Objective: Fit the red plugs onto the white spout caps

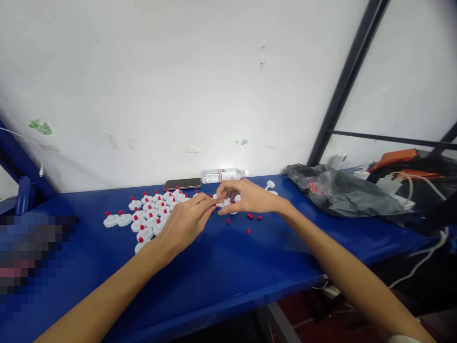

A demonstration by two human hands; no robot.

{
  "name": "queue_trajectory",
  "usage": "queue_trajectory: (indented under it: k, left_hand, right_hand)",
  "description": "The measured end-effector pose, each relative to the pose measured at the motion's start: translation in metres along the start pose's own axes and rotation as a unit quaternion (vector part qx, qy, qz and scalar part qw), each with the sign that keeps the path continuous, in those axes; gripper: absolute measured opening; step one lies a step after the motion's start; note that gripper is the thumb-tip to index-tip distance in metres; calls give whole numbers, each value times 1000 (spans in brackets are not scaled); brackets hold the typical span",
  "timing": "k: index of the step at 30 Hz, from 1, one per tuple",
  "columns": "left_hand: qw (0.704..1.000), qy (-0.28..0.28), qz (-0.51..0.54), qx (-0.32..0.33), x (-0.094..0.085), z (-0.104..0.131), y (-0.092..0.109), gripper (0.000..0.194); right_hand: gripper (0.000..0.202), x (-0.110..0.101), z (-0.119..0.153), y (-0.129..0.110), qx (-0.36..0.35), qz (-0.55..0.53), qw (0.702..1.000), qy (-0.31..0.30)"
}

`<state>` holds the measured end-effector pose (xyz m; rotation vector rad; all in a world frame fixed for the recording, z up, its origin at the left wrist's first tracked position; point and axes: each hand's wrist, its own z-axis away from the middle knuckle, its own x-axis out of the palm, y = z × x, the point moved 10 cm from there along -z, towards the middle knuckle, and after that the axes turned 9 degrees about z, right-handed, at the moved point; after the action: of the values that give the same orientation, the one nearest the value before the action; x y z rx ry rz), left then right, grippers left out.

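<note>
My left hand (189,216) is closed, its fingertips pinched at a small red cap partly hidden by the fingers. Close against it, my right hand (240,196) grips a white disc-shaped lid (223,205) between thumb and fingers. The two hands meet just above the blue table, and the exact contact between cap and lid is hard to make out. Left of my left hand stand several white lids with red caps (152,221), packed in rows. Loose red caps (248,231) lie to the right, below my right hand. Bare white lids (270,184) lie beyond my right wrist.
A clear plastic bottle (223,175) lies along the wall beside a dark phone (182,184). On the right, a grey plastic bag (335,193) carries a clear bag of red pieces (319,186). The blue table (214,276) has a front edge close to me.
</note>
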<state>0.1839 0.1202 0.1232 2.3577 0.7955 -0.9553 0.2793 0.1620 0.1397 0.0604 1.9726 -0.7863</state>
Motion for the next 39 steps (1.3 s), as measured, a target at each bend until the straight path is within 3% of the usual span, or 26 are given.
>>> queue_trajectory:
  k: [7, 12, 17, 23, 27, 32, 39]
  left_hand:
    - [999, 36, 7, 9, -10, -1, -1, 21]
    - [996, 74, -12, -52, -17, 1, -11, 23]
    - [997, 40, -13, -71, -13, 1, -16, 21]
    - [996, 34, -26, -76, -12, 3, -19, 24]
    - [998, -14, -36, -50, -4, 3, -15, 27]
    - [992, -82, -78, -64, 4, 6, -19, 25]
    - [994, -50, -69, -73, -6, 5, -14, 27]
  right_hand:
    - [37, -11, 1, 6, 31, -93, 991, 92]
    - [38, -11, -1, 3, 23, -131, 984, 121]
    - [48, -3, -3, 13, 57, -195, 971, 127]
    - [35, -1, -2, 22, 117, -157, 974, 114]
    - [40, 1, -1, 22, 116, -151, 978, 85]
    - [37, 7, -3, 18, 92, -155, 980, 80]
    - [38, 9, -2, 17, 82, -171, 977, 92]
